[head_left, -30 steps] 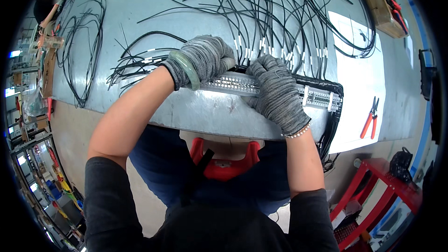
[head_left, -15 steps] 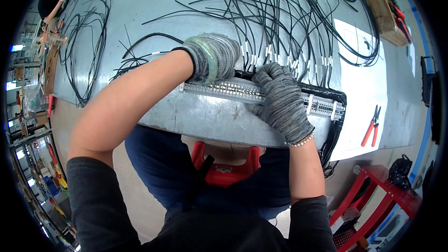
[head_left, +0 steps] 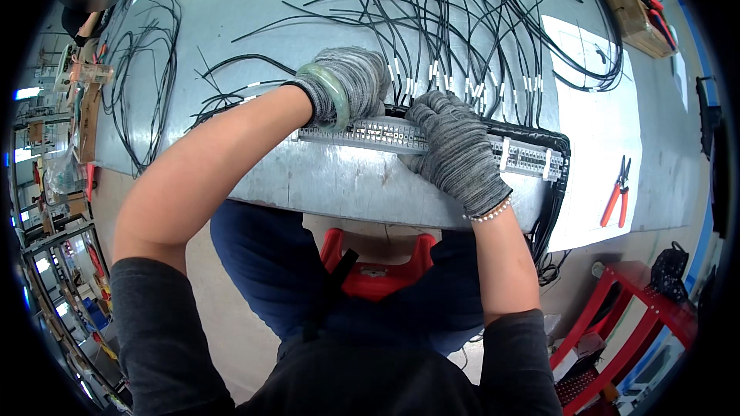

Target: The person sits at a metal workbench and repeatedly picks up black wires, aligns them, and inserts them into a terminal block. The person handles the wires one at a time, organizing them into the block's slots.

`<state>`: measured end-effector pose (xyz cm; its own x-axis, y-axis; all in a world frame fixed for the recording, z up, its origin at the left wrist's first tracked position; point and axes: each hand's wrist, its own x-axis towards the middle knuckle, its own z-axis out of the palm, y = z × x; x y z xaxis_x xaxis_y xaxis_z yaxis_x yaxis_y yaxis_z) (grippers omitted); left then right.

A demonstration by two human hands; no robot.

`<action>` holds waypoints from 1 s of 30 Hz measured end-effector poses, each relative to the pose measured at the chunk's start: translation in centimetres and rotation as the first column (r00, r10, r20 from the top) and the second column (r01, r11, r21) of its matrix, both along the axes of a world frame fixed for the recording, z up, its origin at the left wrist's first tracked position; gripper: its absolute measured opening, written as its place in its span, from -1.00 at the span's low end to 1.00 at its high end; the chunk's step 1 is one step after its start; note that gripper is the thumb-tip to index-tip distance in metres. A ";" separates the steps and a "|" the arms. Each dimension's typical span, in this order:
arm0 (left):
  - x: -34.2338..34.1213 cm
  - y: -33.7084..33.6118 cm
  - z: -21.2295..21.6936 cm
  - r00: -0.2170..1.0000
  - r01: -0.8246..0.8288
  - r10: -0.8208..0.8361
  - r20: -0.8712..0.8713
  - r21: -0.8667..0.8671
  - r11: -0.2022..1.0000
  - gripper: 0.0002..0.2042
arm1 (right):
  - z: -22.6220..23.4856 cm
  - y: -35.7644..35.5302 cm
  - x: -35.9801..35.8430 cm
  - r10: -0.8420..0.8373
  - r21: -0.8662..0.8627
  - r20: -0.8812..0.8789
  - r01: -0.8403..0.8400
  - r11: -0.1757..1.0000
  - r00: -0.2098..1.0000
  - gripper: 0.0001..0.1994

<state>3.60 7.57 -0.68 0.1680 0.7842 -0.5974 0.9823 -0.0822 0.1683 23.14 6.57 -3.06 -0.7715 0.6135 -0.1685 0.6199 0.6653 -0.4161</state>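
Observation:
A long grey terminal strip lies near the front edge of a grey metal table. Many black wires with white end sleeves run from its far side. My left hand, in a grey knit glove with a green bangle at the wrist, rests bent over the strip's left part; its fingertips are hidden. My right hand, also gloved, lies on top of the strip's middle, fingers curled among the wire ends. A black wire bundle loops round the strip's right end.
Red-handled pliers lie on a white sheet at the right. Loose black wires sprawl at the table's left. A wooden tray sits far right. A red stool is under me, a red cart lower right.
My left forearm has swung left and stretched out while the hand stays at the strip's left part. My right hand has shifted slightly along the strip.

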 end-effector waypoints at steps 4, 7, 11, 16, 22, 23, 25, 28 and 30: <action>0.3 0.0 0.3 0.998 0.027 -0.025 -0.055 0.040 0.999 -0.80 | -0.3 -0.1 0.2 0.008 0.032 -0.017 -0.007 0.999 1.000 -0.49; 1.2 0.0 1.1 0.971 0.177 -0.163 -0.177 0.068 0.982 -0.82 | 0.2 -0.1 0.1 0.010 0.004 -0.002 -0.010 1.000 1.000 -0.50; 1.1 0.3 0.5 0.960 0.231 -0.221 -0.173 0.040 0.972 -0.80 | -0.2 -0.2 0.0 0.003 -0.001 0.011 -0.003 1.000 1.000 -0.48; 0.6 -0.3 0.8 0.997 -0.041 0.051 0.065 -0.143 0.989 -0.74 | -0.3 0.1 0.2 0.003 -0.024 0.023 -0.003 1.000 1.000 -0.45; 0.5 -0.3 1.0 0.996 -0.022 0.032 0.087 -0.111 0.994 -0.75 | 0.0 0.0 0.0 -0.011 0.022 -0.004 0.012 1.000 1.000 -0.45; 0.5 -0.4 1.1 0.996 -0.029 0.038 0.083 -0.116 0.993 -0.74 | -0.3 -0.1 0.0 -0.021 0.039 -0.031 0.022 0.999 0.999 -0.45; 0.5 -0.4 1.1 0.995 -0.038 0.049 0.085 -0.126 0.991 -0.74 | -0.8 -0.3 0.2 -0.041 0.072 -0.077 0.046 0.996 0.996 -0.45; 0.3 -1.2 0.8 0.996 0.050 -0.053 0.076 0.032 0.998 -0.73 | -1.0 -0.4 0.1 -0.048 0.114 -0.086 0.058 0.992 0.995 -0.47; -0.4 -2.1 0.4 0.980 0.173 -0.191 0.063 0.215 0.961 -0.73 | -0.1 0.3 0.3 -0.044 -0.065 -0.153 0.034 0.997 0.987 -0.49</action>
